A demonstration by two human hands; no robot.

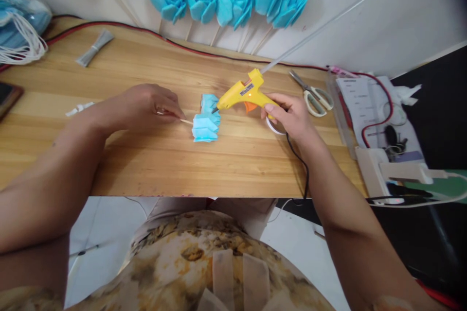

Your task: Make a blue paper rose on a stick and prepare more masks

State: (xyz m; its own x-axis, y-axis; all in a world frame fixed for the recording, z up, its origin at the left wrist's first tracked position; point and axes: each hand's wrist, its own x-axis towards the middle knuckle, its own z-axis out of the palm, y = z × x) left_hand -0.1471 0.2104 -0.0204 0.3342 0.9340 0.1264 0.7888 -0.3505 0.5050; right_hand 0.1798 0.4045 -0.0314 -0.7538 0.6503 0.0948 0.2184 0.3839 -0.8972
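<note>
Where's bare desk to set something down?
Front: the wooden desk between the blue petals and its front edge.
Back left: between the grey bundle, the red-black cable and the left hand.
Crowded: right side, with scissors, papers and power strip; also around the glue gun in the right hand.

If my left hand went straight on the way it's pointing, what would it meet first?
Your left hand would likely meet the blue petals first, at the end of the stick it holds; depth is hard to judge.
</note>
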